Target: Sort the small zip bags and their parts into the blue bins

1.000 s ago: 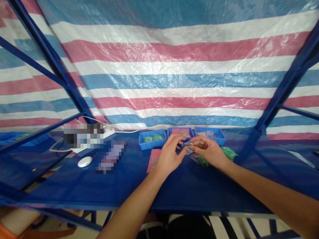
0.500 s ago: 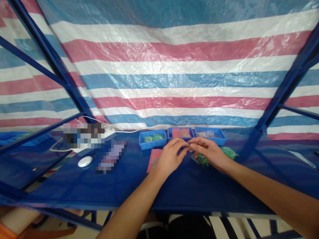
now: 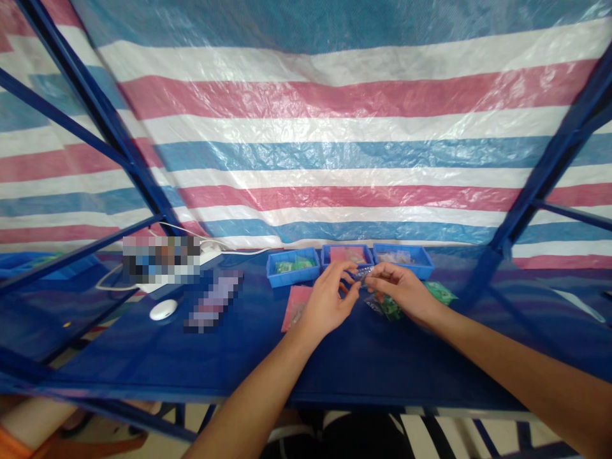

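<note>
My left hand (image 3: 327, 299) and my right hand (image 3: 404, 292) meet above the blue table (image 3: 191, 357), fingers pinched together on a small clear plastic bag (image 3: 363, 273) held between them. Under my right hand lies a heap of small green and clear packets (image 3: 389, 309). A pink packet (image 3: 295, 305) lies flat just left of my left hand. Behind the hands stand three small blue trays: one with green pieces (image 3: 292, 265), one with pink pieces (image 3: 347, 255), one with pale pieces (image 3: 404, 258).
A white mouse (image 3: 163, 310) and a white power strip with cable (image 3: 210, 255) sit at the left of the table beside two blurred-out items. Blue steel frame bars (image 3: 540, 178) flank both sides. A striped tarp (image 3: 335, 140) hangs behind.
The hands stay at the same spot; the fingers keep working the small clear bag, which dipped between them and is now lifted slightly toward the trays again.
</note>
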A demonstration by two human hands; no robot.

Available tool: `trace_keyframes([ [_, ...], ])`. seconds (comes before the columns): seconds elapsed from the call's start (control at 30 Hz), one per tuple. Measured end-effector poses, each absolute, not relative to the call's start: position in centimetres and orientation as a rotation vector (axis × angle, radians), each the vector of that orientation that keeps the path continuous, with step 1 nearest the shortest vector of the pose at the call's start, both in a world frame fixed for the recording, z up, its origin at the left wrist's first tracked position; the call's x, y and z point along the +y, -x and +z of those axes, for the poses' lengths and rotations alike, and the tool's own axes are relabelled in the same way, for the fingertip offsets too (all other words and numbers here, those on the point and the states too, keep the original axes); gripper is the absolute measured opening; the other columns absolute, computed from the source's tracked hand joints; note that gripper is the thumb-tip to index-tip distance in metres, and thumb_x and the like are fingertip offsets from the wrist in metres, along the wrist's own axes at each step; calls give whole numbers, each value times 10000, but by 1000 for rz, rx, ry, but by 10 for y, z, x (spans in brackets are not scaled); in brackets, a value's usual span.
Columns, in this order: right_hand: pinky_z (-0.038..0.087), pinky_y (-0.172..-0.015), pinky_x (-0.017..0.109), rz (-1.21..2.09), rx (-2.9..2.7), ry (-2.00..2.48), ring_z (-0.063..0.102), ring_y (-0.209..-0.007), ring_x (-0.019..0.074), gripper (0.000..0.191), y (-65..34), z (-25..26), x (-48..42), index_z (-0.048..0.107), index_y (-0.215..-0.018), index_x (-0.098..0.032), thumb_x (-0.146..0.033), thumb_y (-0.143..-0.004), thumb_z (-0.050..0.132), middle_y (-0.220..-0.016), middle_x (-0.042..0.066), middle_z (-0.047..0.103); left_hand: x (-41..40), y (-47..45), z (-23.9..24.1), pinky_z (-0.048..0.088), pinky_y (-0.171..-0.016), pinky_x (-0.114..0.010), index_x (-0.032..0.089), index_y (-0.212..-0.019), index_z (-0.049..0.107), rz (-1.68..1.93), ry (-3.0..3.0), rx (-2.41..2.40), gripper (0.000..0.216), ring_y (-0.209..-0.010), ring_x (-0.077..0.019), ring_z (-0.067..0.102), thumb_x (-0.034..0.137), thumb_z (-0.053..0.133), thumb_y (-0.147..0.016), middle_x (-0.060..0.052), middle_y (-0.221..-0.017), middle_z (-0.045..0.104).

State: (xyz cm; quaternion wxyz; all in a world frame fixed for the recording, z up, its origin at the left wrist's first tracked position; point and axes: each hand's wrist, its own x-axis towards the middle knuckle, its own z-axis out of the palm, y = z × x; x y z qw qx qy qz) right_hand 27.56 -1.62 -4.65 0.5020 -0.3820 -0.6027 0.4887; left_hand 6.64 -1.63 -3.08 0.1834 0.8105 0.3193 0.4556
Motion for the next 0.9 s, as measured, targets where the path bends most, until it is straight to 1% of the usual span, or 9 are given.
trace_keyframes([
  [0.13,480,-538,260,1206,-1400,920,588,-647,149,337,-275,-49,-14,664,-900,-214,-489,-801,833,-749,-5,658,-16,-64,-29,597,-810,-277,202,-1124,715,1321,-2357,856,176,-935,-159,670,246,608,-992,-87,-1124,645],
  [0.27,499,-506,264,1224,-1415,874,595,-619,140,344,-275,-51,-14,684,-949,-222,-484,-794,845,-853,15,698,-16,-65,-29,616,-814,-287,213,-1184,734,1195,-2336,821,238,-891,-161,690,266,674,-960,-80,-1117,690],
  [0.33,545,-555,288,1246,-1460,850,626,-647,143,349,-276,-50,-15,706,-1009,-232,-481,-803,838,-985,38,730,-17,-65,-29,625,-837,-300,225,-1224,731,1175,-2308,822,284,-910,-172,706,281,697,-947,-79,-1128,712],
  [0.4,593,-653,318,1262,-1523,826,687,-792,184,375,-277,-47,-17,727,-1082,-240,-476,-810,834,-1110,61,739,-16,-64,-28,632,-841,-306,237,-1241,731,1198,-2277,850,317,-936,-186,719,316,719,-934,-79,-1137,727],
  [0.5,618,-750,353,1260,-1593,804,700,-933,218,413,-279,-44,-17,748,-1149,-245,-475,-815,827,-1227,74,717,-15,-63,-27,633,-815,-303,233,-1180,752,1257,-2234,915,267,-912,-190,735,340,715,-938,-73,-1105,754],
  [0.6,615,-725,343,1184,-1604,844,687,-876,198,370,-279,-46,-14,764,-1101,-235,-483,-831,809,-1194,72,714,-13,-62,-27,623,-804,-306,222,-1091,768,1288,-2216,976,183,-901,-196,744,311,660,-974,-65,-1059,779],
  [0.73,582,-705,300,1018,-1525,934,684,-942,214,395,-280,-53,-10,713,-1091,-231,-455,-797,851,-1073,67,721,-13,-62,-28,606,-789,-301,226,-1089,767,1268,-2239,977,186,-889,-191,742,293,621,-994,-54,-1041,786],
  [0.8,579,-708,303,1040,-1504,924,691,-944,216,445,-280,-52,-10,669,-1115,-242,-452,-776,869,-1064,62,729,-14,-63,-29,606,-788,-296,224,-1110,761,1250,-2248,926,196,-885,-186,743,292,618,-995,-56,-1052,787],
  [0.9,576,-668,316,1125,-1540,893,691,-820,196,432,-279,-48,-14,656,-1094,-239,-479,-790,849,-1003,51,739,-15,-65,-31,613,-806,-297,216,-1168,736,1233,-2231,864,222,-892,-186,754,289,635,-984,-59,-1065,792],
])
